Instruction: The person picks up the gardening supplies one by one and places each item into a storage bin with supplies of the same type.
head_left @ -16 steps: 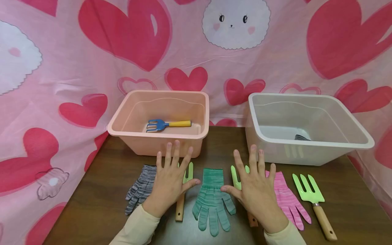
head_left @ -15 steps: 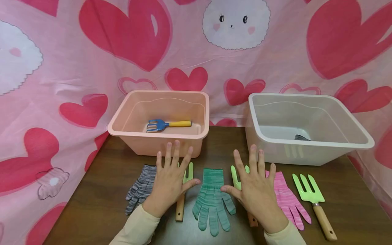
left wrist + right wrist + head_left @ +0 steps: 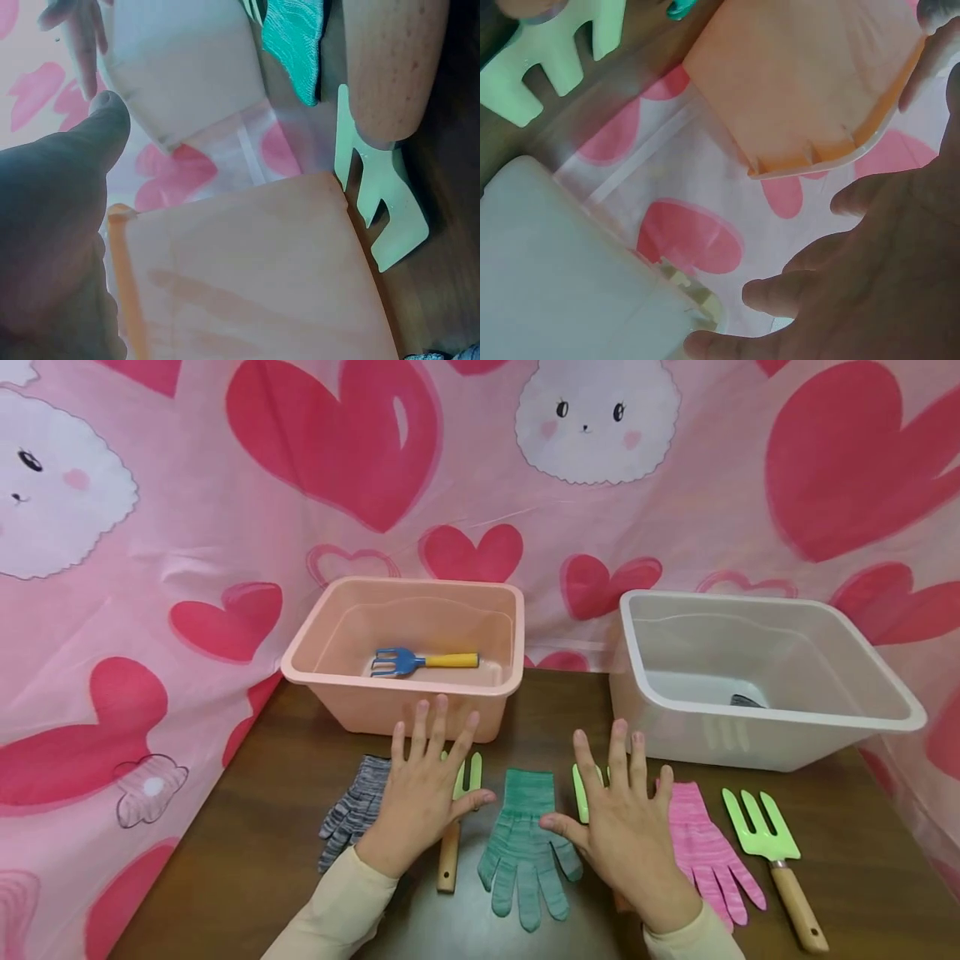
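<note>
Both hands are spread with straight fingers and hold nothing. In the head view the left hand (image 3: pixel 423 797) hovers above a green garden fork (image 3: pixel 448 860) with a wooden handle, beside a grey striped glove (image 3: pixel 358 806). The right hand (image 3: pixel 626 827) covers most of a second green fork (image 3: pixel 581 795). Between the hands lies a green glove (image 3: pixel 528 852), fingers towards me. A pink glove (image 3: pixel 708 852) lies right of the right hand, and a third green fork (image 3: pixel 772 852) lies farther right. The left wrist view shows one green fork (image 3: pixel 397 202) below the hand.
A peach bin (image 3: pixel 405 706) stands at the back left, holding a blue hand fork (image 3: pixel 405 662) with a yellow handle. At the back right, a whitish bin (image 3: pixel 780 739) holds a small dark grey striped item (image 3: pixel 746 701). A pink heart-patterned cloth (image 3: pixel 480 468) hangs behind the table (image 3: pixel 247 852).
The head view has shifted slightly, so bins, gloves and forks sit a little farther right. Both hands stay spread, in nearly the same place over the table.
</note>
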`<state>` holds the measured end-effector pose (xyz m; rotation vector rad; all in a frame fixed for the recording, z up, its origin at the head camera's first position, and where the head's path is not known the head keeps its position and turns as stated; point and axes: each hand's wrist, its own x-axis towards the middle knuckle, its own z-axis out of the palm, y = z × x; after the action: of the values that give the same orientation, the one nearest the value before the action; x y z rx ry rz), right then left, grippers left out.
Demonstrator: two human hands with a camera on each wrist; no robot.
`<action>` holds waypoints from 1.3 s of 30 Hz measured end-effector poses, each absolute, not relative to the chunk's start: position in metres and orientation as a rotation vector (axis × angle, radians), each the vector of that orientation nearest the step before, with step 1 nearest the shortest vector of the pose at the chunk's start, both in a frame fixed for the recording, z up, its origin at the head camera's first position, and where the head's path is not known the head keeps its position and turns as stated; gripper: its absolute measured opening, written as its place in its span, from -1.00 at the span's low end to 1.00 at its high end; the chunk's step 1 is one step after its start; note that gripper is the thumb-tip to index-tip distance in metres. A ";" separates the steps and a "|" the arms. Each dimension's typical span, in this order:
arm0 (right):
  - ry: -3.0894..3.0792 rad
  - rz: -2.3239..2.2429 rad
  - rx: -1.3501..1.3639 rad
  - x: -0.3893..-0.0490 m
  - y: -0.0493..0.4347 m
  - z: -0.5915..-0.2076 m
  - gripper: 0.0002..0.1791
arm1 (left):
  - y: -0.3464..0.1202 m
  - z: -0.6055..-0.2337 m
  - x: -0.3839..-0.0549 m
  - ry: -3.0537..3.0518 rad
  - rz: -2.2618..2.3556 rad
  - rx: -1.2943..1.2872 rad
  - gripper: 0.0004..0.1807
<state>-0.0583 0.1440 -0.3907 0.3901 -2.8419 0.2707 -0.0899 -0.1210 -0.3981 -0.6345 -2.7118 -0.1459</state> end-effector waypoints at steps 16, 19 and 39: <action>-2.901 0.277 0.408 -0.033 0.099 -0.390 0.26 | -0.144 -0.383 -0.093 -2.716 -0.152 -0.591 0.18; -2.888 0.283 0.433 -0.027 0.087 -0.391 0.24 | -0.153 -0.379 -0.094 -2.718 -0.136 -0.570 0.16; -3.122 0.566 0.621 -0.004 0.016 -0.412 -0.31 | -0.232 -0.357 -0.127 -2.806 -0.276 -0.425 0.06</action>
<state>-0.0037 0.0164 -0.4119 0.6206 -3.1223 0.5660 -0.1271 -0.2320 -0.3566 -0.4248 -2.8064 -0.2760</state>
